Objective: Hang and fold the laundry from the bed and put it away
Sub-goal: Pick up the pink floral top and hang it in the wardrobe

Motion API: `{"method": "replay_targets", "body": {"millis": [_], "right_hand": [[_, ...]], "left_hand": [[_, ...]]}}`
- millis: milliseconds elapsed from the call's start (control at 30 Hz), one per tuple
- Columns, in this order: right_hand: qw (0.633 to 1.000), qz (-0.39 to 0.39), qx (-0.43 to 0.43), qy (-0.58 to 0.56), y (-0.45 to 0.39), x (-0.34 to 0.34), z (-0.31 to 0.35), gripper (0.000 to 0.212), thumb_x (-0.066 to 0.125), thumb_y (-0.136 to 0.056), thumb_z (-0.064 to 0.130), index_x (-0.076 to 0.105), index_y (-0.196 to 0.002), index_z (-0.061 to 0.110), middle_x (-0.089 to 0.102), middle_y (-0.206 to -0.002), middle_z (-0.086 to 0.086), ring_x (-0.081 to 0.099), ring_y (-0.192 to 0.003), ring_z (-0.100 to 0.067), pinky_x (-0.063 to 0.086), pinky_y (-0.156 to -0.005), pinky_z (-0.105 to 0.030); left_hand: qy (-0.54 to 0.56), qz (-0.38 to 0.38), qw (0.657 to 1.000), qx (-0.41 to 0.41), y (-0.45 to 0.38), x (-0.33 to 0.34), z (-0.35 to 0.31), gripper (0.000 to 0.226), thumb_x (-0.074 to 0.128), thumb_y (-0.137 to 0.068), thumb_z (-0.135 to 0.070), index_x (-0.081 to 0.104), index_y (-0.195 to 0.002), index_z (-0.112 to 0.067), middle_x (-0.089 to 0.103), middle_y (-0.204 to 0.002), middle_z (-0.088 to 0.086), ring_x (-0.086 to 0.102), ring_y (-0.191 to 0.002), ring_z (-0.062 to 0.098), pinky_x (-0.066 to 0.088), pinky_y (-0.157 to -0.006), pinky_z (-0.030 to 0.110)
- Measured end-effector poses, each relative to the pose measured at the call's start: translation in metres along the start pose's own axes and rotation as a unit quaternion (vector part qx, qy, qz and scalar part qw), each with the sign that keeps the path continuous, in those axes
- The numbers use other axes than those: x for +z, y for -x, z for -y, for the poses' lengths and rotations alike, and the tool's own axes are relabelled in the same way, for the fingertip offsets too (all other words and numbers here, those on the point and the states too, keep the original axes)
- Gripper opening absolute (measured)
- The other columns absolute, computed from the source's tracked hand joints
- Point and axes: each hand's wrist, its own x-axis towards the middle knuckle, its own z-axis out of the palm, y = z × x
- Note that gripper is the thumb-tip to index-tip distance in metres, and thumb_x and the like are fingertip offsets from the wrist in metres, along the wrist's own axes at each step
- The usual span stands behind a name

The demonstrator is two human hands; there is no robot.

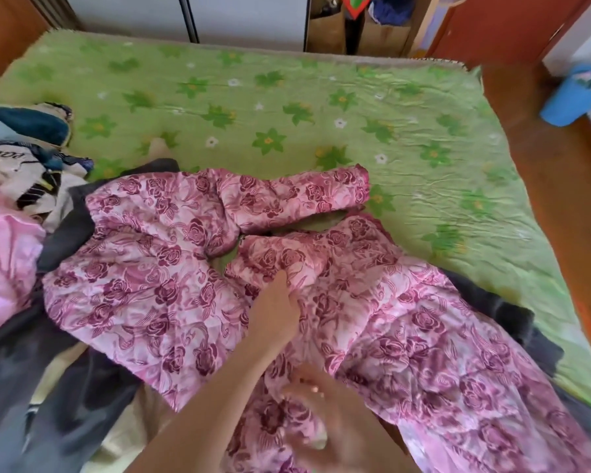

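— Where's that pink rose-print jacket [144, 274] lying against the hands?

— Spread flat over the near half of the bed [321, 107], on the green flowered sheet. The left hand [276, 314] sits right on its middle, with the big left panel stretching off toward nine o'clock of it and one sleeve [297, 196] folded across at about twelve. The right hand [325, 414] is lower, at roughly five o'clock of the left, also over the fabric.

— What does the jacket look like?

— Quilted, pale pink with dark magenta roses, opened out down the front. A dark grey garment [65, 230] pokes out beneath it. At the far left there's a pile of other clothes [24, 165].

— And the hands themselves?

— The left arm reaches in from the bottom edge, the hand on the cloth, its fingers tucked into a fold and seemingly pinching it. The right hand is blurred; I can't tell whether it's gripping anything.

— Anything else?

— A blue bucket [567, 97] on the floor, far right.
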Motion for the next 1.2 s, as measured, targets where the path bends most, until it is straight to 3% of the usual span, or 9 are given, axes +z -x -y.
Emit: {"method": "replay_targets", "body": {"millis": [167,300,367,467,600,700,800,933,1200], "right_hand": [[0.952,-0.183,0.213,-0.125,-0.017,-0.052,-0.005,0.032,0.062,-0.102,0.03,0.054,-0.132,0.034,0.064,-0.118,0.018,0.066,-0.108,-0.008,0.06,-0.089,-0.037],[0.914,-0.222,0.3,-0.161,-0.064,-0.095,0.02,0.038,0.067,-0.097,0.051,0.052,-0.128,0.035,0.065,-0.116,0.011,0.066,-0.098,-0.005,0.052,-0.078,-0.014],[0.933,-0.185,0.284,-0.12,-0.089,-0.109,0.038,0.058,0.063,-0.091,0.071,0.052,-0.135,0.035,0.066,-0.118,0.007,0.067,-0.087,-0.007,0.058,-0.074,-0.021],[0.952,-0.105,0.265,-0.111,-0.118,-0.126,0.066,0.086,0.054,-0.085,0.086,0.051,-0.149,0.028,0.065,-0.126,0.006,0.071,-0.104,-0.02,0.061,-0.092,-0.045],[0.953,0.011,0.283,-0.104,-0.136,-0.164,0.105,0.094,0.05,-0.081,0.091,0.055,-0.148,0.025,0.061,-0.137,0.005,0.059,-0.119,-0.017,0.047,-0.105,-0.041],[0.939,0.102,0.313,-0.102,-0.143,-0.2,0.138,0.104,0.045,-0.07,0.102,0.068,-0.133,0.023,0.07,-0.114,-0.002,0.063,-0.099,-0.022,0.048,-0.096,-0.039],[0.942,0.123,0.283,-0.133,-0.141,-0.242,0.175,0.08,0.053,-0.081,0.088,0.074,-0.115,0.018,0.074,-0.094,-0.002,0.066,-0.084,-0.023,0.046,-0.083,-0.033],[0.953,0.002,0.233,-0.193,-0.129,-0.296,0.231,0.033,0.063,-0.101,0.036,0.08,-0.088,0.012,0.08,-0.089,-0.009,0.075,-0.079,-0.021,0.055,-0.076,-0.034],[0.908,-0.244,0.099,-0.325,-0.103,-0.368,0.307,0.02,0.063,-0.101,0.011,0.077,-0.101,-0.003,0.075,-0.101,-0.03,0.071,-0.09,-0.038,0.058,-0.083,-0.041]], "left_hand": [[0.041,-0.034,0.998,0.026,0.034,-0.033,-0.01,0.031,0.046,-0.111,-0.018,0.046,-0.142,-0.013,0.058,-0.093,-0.004,0.054,-0.062,0.011,0.039,-0.053,0.024],[0.028,-0.043,0.996,0.076,0.081,-0.057,-0.02,0.029,0.049,-0.109,-0.014,0.05,-0.139,-0.016,0.057,-0.086,-0.008,0.052,-0.061,0.005,0.037,-0.052,0.018],[0.024,-0.055,0.994,0.094,0.102,-0.067,-0.03,0.032,0.051,-0.108,-0.013,0.052,-0.139,-0.018,0.058,-0.085,-0.01,0.057,-0.064,0.005,0.044,-0.054,0.018],[0.04,-0.077,0.991,0.102,0.124,-0.085,-0.042,0.033,0.053,-0.107,-0.012,0.054,-0.14,-0.015,0.057,-0.09,-0.012,0.054,-0.067,0.0,0.046,-0.065,0.01],[0.041,-0.117,0.981,0.15,0.146,-0.121,-0.054,0.027,0.054,-0.105,-0.007,0.059,-0.13,-0.018,0.058,-0.087,-0.013,0.056,-0.071,0.005,0.041,-0.063,0.016],[0.046,-0.136,0.968,0.208,0.162,-0.149,-0.073,0.028,0.053,-0.105,-0.002,0.061,-0.126,-0.018,0.064,-0.096,-0.009,0.062,-0.078,0.012,0.046,-0.069,0.017],[0.046,-0.162,0.942,0.29,0.176,-0.178,-0.102,0.027,0.051,-0.104,0.0,0.064,-0.123,-0.015,0.068,-0.105,-0.006,0.063,-0.087,0.007,0.052,-0.079,0.017],[0.035,-0.201,0.915,0.349,0.194,-0.21,-0.148,0.025,0.051,-0.105,-0.005,0.061,-0.126,-0.016,0.066,-0.11,-0.007,0.06,-0.092,0.004,0.051,-0.088,0.018],[0.12,-0.209,0.87,0.43,0.232,-0.263,-0.224,0.037,0.057,-0.105,-0.041,0.054,-0.139,-0.027,0.06,-0.126,-0.015,0.06,-0.111,0.002,0.052,-0.094,0.028]]}}
